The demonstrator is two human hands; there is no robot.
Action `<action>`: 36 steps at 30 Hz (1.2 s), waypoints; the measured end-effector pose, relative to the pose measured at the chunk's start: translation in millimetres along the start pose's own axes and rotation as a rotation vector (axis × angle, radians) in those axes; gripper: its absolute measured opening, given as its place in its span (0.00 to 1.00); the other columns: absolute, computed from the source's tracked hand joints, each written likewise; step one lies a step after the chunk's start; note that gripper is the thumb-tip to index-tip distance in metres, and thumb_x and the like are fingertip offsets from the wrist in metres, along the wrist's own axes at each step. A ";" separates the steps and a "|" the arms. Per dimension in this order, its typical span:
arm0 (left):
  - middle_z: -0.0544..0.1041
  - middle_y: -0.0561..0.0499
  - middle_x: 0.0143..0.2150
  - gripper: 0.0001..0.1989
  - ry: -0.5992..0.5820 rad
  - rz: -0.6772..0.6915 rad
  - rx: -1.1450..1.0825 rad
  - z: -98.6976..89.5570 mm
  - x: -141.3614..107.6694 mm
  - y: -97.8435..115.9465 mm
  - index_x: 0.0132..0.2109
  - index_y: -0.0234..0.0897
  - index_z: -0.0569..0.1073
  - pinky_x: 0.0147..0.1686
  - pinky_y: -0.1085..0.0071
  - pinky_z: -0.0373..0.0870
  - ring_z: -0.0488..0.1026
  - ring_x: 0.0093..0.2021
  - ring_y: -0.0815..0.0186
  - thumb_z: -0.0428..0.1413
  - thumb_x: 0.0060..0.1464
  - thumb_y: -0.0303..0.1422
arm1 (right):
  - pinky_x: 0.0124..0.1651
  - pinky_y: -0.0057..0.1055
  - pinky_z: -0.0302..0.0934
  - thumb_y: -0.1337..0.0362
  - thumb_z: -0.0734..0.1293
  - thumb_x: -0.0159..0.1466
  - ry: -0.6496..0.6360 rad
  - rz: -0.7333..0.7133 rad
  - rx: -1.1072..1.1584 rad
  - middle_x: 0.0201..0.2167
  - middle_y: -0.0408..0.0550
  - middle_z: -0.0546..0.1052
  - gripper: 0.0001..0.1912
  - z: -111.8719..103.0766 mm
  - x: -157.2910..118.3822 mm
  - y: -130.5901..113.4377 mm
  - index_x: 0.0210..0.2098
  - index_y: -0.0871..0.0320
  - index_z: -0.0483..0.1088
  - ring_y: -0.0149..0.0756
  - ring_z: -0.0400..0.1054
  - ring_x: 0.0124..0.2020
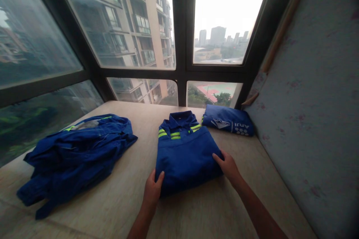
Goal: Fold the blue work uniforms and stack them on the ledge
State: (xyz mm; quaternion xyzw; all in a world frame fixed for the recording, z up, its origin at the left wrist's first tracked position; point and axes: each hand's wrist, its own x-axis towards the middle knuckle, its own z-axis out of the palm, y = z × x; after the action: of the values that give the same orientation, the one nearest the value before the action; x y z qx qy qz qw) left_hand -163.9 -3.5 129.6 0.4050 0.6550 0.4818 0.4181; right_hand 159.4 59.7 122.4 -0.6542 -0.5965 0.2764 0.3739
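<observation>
A blue work jacket (187, 157) with yellow-green reflective stripes lies folded in front of me, its collar at the far end. My left hand (153, 188) grips its near left edge, thumb on top and the other fingers hidden beneath or behind the cloth. On the right side edge, my right hand (227, 164) holds the jacket the same way, thumb over the top. The folded cloth between both hands looks fairly flat, with its lower part laid over toward the collar.
A crumpled blue garment (81, 153) spreads over the left of the pale surface (140, 119). Behind the jacket on the right sits a folded blue bundle (228, 120) with white print. Dark-framed windows (183, 44) rise at the back, and a patterned wall (305, 119) bounds the right side.
</observation>
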 end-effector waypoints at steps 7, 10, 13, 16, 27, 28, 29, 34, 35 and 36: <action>0.73 0.34 0.58 0.27 0.047 0.008 0.302 2.1 -17.2 -21.6 0.57 0.31 0.69 0.65 0.49 0.58 0.66 0.63 0.45 0.54 0.55 0.42 | 0.43 0.41 0.70 0.52 0.61 0.63 0.008 0.030 -0.065 0.36 0.53 0.81 0.21 7.9 -30.6 47.4 0.49 0.56 0.73 0.48 0.77 0.40; 0.71 0.34 0.59 0.29 0.088 0.155 0.461 1.1 -22.5 -24.1 0.65 0.31 0.60 0.60 0.48 0.64 0.68 0.61 0.47 0.49 0.59 0.39 | 0.45 0.43 0.70 0.57 0.60 0.63 0.088 -0.057 -0.167 0.43 0.55 0.79 0.25 8.6 -29.9 41.1 0.59 0.56 0.67 0.47 0.76 0.42; 0.65 0.36 0.63 0.28 0.137 0.452 0.661 1.0 -22.6 -14.6 0.67 0.34 0.59 0.60 0.50 0.65 0.65 0.63 0.49 0.46 0.60 0.33 | 0.57 0.47 0.65 0.62 0.59 0.65 0.148 -0.289 -0.247 0.56 0.57 0.72 0.25 3.9 -21.4 22.6 0.61 0.56 0.64 0.48 0.69 0.56; 0.60 0.36 0.68 0.28 0.073 0.677 0.885 6.6 -9.5 13.5 0.65 0.34 0.64 0.63 0.49 0.60 0.59 0.67 0.48 0.47 0.58 0.28 | 0.66 0.48 0.56 0.64 0.58 0.66 0.042 -0.529 -0.289 0.63 0.53 0.67 0.23 0.1 1.0 -3.3 0.60 0.55 0.66 0.46 0.58 0.65; 0.58 0.45 0.72 0.27 -0.219 0.578 1.138 36.1 70.4 15.0 0.69 0.43 0.59 0.66 0.43 0.47 0.49 0.72 0.49 0.46 0.65 0.38 | 0.70 0.51 0.44 0.62 0.57 0.70 -0.231 -0.540 -0.496 0.67 0.49 0.62 0.25 46.3 62.2 -7.0 0.65 0.54 0.62 0.45 0.52 0.69; 0.57 0.46 0.72 0.27 -0.208 0.589 1.126 35.8 71.4 8.6 0.70 0.43 0.58 0.66 0.43 0.47 0.48 0.72 0.50 0.45 0.65 0.39 | 0.70 0.51 0.43 0.62 0.57 0.70 -0.221 -0.539 -0.496 0.68 0.49 0.62 0.25 48.3 60.5 -4.2 0.66 0.53 0.61 0.44 0.51 0.69; 0.57 0.46 0.72 0.27 -0.196 0.601 1.117 35.4 71.6 4.1 0.70 0.44 0.58 0.66 0.44 0.46 0.47 0.72 0.50 0.45 0.65 0.39 | 0.70 0.51 0.43 0.61 0.57 0.70 -0.217 -0.537 -0.496 0.68 0.48 0.61 0.25 49.1 58.7 -2.6 0.66 0.53 0.61 0.44 0.51 0.70; 0.58 0.47 0.72 0.27 -0.197 0.623 1.094 30.2 63.6 1.1 0.70 0.46 0.58 0.67 0.44 0.46 0.49 0.72 0.51 0.47 0.65 0.38 | 0.70 0.51 0.43 0.61 0.57 0.70 -0.208 -0.511 -0.487 0.68 0.47 0.61 0.25 44.7 43.3 -4.4 0.66 0.53 0.61 0.44 0.50 0.70; 0.58 0.47 0.72 0.27 -0.205 0.629 1.091 27.7 59.6 0.5 0.70 0.46 0.58 0.67 0.44 0.47 0.49 0.72 0.50 0.47 0.65 0.38 | 0.70 0.51 0.44 0.61 0.57 0.70 -0.205 -0.508 -0.479 0.68 0.47 0.61 0.25 43.3 37.1 -4.2 0.66 0.53 0.61 0.44 0.50 0.70; 0.58 0.47 0.72 0.28 -0.215 0.636 1.091 24.7 54.6 -1.1 0.70 0.46 0.57 0.67 0.44 0.47 0.49 0.72 0.50 0.47 0.65 0.38 | 0.70 0.51 0.44 0.61 0.57 0.70 -0.201 -0.505 -0.469 0.68 0.46 0.61 0.25 42.0 29.4 -3.3 0.65 0.53 0.61 0.44 0.50 0.70</action>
State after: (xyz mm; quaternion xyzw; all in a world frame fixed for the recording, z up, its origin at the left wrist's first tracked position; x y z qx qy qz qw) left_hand -158.5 54.5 115.4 0.7802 0.6082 0.1365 0.0519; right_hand 127.5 95.4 103.8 -0.5235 -0.8206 0.0938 0.2094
